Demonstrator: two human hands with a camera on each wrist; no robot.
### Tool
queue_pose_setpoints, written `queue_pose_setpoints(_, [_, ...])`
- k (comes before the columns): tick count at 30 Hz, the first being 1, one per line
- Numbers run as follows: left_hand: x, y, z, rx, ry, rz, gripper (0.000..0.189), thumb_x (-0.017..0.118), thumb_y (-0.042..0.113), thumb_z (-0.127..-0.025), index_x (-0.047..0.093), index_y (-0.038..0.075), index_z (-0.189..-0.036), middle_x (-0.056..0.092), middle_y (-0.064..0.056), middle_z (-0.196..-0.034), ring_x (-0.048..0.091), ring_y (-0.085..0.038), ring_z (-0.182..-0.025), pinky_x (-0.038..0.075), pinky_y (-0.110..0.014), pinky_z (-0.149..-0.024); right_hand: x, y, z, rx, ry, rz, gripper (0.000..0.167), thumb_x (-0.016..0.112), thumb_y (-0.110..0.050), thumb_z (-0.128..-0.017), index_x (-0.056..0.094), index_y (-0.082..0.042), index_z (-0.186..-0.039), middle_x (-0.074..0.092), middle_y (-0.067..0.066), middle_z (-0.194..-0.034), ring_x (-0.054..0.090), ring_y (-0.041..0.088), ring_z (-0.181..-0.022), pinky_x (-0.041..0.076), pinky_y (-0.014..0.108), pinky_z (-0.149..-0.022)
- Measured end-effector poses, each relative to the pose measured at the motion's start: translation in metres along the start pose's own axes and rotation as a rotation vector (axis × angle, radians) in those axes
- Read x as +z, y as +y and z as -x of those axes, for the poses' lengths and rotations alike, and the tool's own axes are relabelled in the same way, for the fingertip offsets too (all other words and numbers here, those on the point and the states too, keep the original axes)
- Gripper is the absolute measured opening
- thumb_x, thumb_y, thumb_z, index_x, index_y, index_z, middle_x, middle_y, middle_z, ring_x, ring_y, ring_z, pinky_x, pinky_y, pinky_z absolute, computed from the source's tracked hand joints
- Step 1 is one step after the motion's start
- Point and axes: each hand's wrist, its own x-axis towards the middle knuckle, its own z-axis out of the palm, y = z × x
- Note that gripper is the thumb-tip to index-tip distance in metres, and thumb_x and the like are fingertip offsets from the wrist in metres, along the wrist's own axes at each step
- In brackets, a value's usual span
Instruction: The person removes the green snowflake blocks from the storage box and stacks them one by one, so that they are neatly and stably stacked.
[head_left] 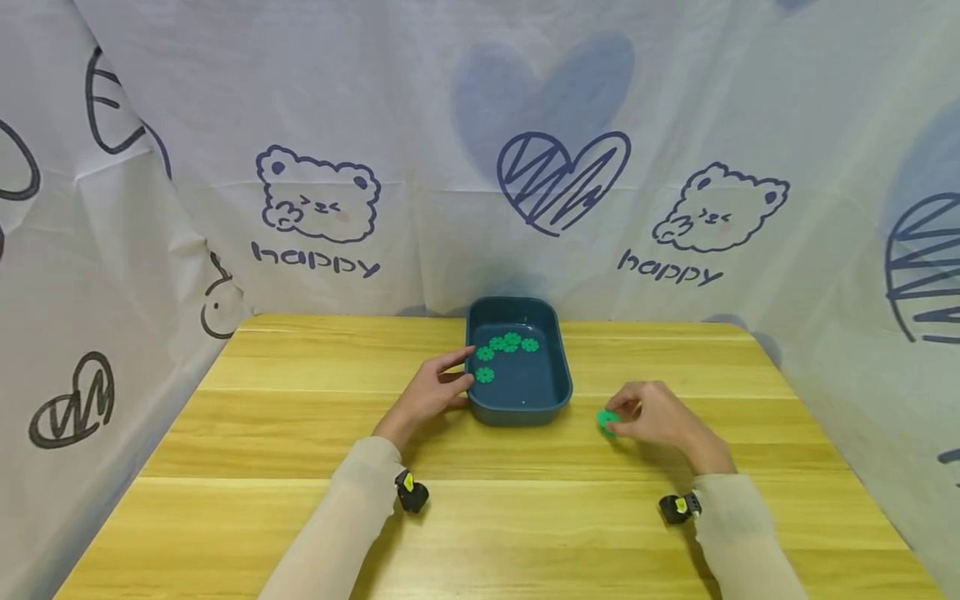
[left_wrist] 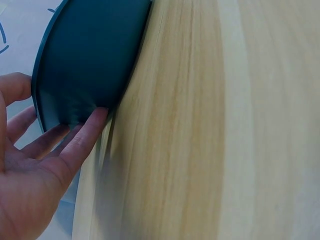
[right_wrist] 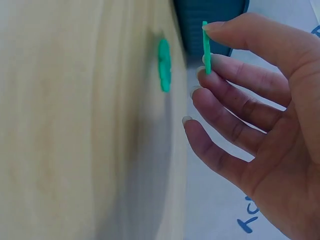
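A dark blue plastic tub (head_left: 520, 416) stands near the far side of the table. My left hand (head_left: 429, 390) is at its left wall; in the left wrist view the fairly straight fingers (left_wrist: 82, 140) touch the outside of the tub. To the right of the tub, my right hand (head_left: 654, 412) pinches a thin green flower-shaped disc (right_wrist: 206, 50) between thumb and fingertips, held edge-on in the right wrist view. Another green disc (right_wrist: 164, 65) lies on the wood close by the held one. Inside the tub are several matching green discs (head_left: 485, 376), mostly toward its left and back.
The light wooden table (head_left: 525, 517) ends just behind the tub. White cloth (head_left: 442, 233) with bear, heart and "happy" drawings hangs behind it and along both sides. Each wrist wears a small black camera (head_left: 412, 493).
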Motion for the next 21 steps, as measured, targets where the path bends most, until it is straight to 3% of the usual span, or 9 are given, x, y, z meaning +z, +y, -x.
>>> queue_pose_setpoints(7, [0.0, 0.002, 0.002, 0.004, 0.004, -0.011, 0.056, 0.056, 0.008, -0.105, 0.04, 0.009, -0.159, 0.034, -0.018, -0.167, 0.052, -0.043, -0.142, 0.06, -0.047, -0.099, 0.003, 0.009, 0.001, 0.045, -0.014, -0.006, 0.024, 0.084, -0.019, -0.085, 0.077, -0.003, -0.101, 0.076, 0.007, -0.096, 0.07, 0.015, -0.084, 0.06, 0.027, -0.075])
queue_pose_setpoints(21, [0.001, 0.002, 0.002, -0.002, 0.004, -0.009, 0.056, 0.056, 0.009, -0.105, 0.04, 0.009, -0.159, 0.033, -0.02, -0.167, 0.051, -0.044, -0.142, 0.059, -0.049, -0.101, 0.004, 0.011, 0.002, 0.032, -0.015, 0.03, 0.021, 0.084, -0.018, -0.085, 0.077, -0.005, -0.099, 0.074, 0.005, -0.093, 0.067, 0.014, -0.083, 0.059, 0.029, -0.074])
